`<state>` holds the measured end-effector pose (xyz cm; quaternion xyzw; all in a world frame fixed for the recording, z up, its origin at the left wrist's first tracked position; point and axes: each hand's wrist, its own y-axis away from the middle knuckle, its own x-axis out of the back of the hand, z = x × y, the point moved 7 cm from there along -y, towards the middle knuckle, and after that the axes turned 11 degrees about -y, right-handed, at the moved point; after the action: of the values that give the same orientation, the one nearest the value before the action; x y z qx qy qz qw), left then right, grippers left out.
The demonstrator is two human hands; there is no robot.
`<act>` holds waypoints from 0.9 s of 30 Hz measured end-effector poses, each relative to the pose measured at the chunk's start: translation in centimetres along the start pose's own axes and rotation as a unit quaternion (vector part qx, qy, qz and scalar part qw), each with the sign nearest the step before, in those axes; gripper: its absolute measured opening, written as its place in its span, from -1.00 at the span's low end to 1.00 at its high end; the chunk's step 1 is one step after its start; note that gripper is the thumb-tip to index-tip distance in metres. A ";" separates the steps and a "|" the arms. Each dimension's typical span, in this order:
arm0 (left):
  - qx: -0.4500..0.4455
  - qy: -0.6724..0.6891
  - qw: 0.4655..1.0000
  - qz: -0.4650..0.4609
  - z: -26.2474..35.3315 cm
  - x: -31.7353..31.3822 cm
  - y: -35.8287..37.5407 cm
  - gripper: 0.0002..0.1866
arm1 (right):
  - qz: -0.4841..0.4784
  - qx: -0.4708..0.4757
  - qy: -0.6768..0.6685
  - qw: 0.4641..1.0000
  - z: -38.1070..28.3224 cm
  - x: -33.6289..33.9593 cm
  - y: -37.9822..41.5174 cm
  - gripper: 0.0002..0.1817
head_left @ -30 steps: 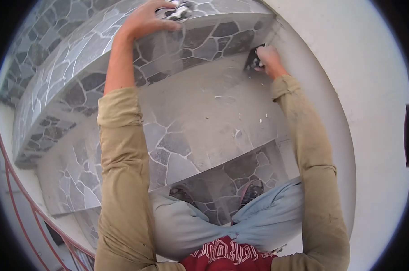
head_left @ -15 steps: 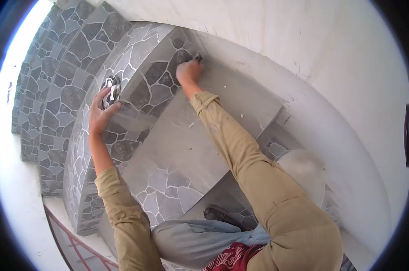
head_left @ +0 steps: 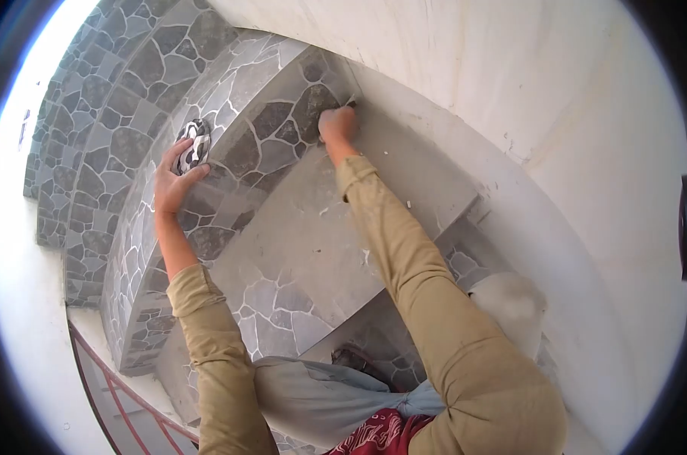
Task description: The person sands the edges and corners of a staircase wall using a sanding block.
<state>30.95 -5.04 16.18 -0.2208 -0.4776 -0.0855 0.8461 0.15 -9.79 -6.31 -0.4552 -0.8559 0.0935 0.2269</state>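
My left hand is closed against a rounded black-and-white patterned thing, perhaps a cap or bundled cloth, on the edge of the upper stone-patterned step. The fingers lie along its near side, with the thumb at its lower edge. Farther right, my right hand is a fist at the step's riser, close to the corner with the wall. A small dark tip with a light edge sticks out past the knuckles; the rest is hidden inside the fist.
Below the riser lies a dusty grey tread with small pale crumbs. A curved off-white wall rises on the right. A pale rounded object sits by my right elbow. Red metal railing runs at the lower left, and more stone-patterned steps curve beyond.
The whole view has shifted a little, moving the scene rightward in frame. Both hands keep nearly the same places on the step; the tip in my right fist shows at a slightly different angle.
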 end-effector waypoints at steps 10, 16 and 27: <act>0.015 -0.048 0.997 0.059 0.7 0.7 0.2 -0.34 | -0.057 -0.270 -0.180 0.944 2.4 2.3 1.2 -0.64; -0.002 -0.073 0.995 0.067 1.3 0.9 0.7 -0.34 | -0.091 -0.369 -0.198 0.904 5.4 3.0 1.9 -0.67; -0.048 -0.078 0.995 0.041 -3.3 -0.1 -1.4 -0.29 | -0.308 0.115 0.285 0.900 -11.0 13.3 -3.9 -0.65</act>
<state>32.95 -7.74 15.07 -0.2863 -0.5283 -0.0556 0.7974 -3.93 -1.57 8.83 -0.1471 -0.8354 -0.0172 0.5294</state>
